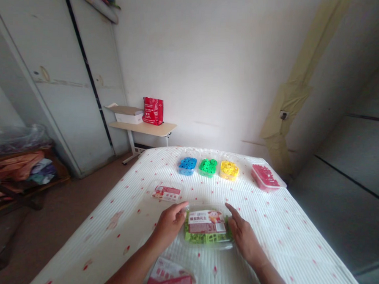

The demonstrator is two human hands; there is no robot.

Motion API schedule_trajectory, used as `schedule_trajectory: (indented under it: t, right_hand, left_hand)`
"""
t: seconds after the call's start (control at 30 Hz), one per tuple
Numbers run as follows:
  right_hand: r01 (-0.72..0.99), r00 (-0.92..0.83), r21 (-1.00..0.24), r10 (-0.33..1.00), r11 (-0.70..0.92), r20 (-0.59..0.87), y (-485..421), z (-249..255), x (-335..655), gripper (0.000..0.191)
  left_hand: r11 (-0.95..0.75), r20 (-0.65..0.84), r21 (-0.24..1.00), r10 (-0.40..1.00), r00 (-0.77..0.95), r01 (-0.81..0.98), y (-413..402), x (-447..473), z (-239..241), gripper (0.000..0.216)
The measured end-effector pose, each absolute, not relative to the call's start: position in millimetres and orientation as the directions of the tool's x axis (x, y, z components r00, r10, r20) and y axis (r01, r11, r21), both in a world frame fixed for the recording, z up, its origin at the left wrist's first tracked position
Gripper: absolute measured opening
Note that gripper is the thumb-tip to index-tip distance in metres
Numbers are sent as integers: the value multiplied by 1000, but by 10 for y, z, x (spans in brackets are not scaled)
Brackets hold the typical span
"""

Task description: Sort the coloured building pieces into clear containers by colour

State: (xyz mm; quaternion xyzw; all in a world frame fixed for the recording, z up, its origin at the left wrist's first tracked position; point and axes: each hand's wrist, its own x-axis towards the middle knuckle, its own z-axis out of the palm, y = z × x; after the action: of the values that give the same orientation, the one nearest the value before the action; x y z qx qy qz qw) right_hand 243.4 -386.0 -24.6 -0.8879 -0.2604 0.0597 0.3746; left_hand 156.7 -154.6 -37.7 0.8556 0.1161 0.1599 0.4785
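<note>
A clear plastic box [208,236] of light green pieces lies in front of me on the table, with a labelled clear lid [207,221] over it. My left hand [171,219] is at the box's far left corner, fingers bent against its edge. On the opposite side my right hand [240,229] grips the right edge, its index finger stretched along the far corner. Between the two hands the box sits flat. Nearest my left forearm is another labelled clear lid [172,276], partly cut off by the frame's bottom.
Beyond stand open boxes of blue pieces [187,165], green pieces [208,167] and yellow pieces [229,169]. A box of dark pink pieces [266,176] is at the far right. One more labelled lid [167,193] lies left of centre. A side table [158,129] holds a red bag [153,111].
</note>
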Motion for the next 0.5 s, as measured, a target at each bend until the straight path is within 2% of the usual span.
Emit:
schedule_trajectory:
  t: [0.1, 0.2, 0.3, 0.4, 0.5]
  right_hand:
    - [412, 866, -679, 494, -608, 83, -3854, -245, 2390, 57]
    - [408, 870, -663, 487, -628, 75, -3841, -229, 2347, 58]
    - [404, 870, -681, 486, -611, 80, -3836, -231, 2341, 58]
    - [378, 857, -762, 510, -526, 73, -3867, -237, 2362, 58]
    - [211, 822, -879, 565, -427, -77, -3928, -204, 2377, 61]
  left_hand:
    - [-506, 170, 862, 337, 926, 25, -1566, 1530, -380, 43]
    - [-458, 112, 888, 289, 951, 35, -1565, 1450, -359, 47]
    - [-398, 2, 915, 184, 983, 72, -1538, 1358, -317, 67]
    - [-353, -63, 932, 83, 995, 88, -1503, 1314, -291, 86]
    - [-312, -78, 945, 77, 994, 98, -1491, 1329, -299, 89]
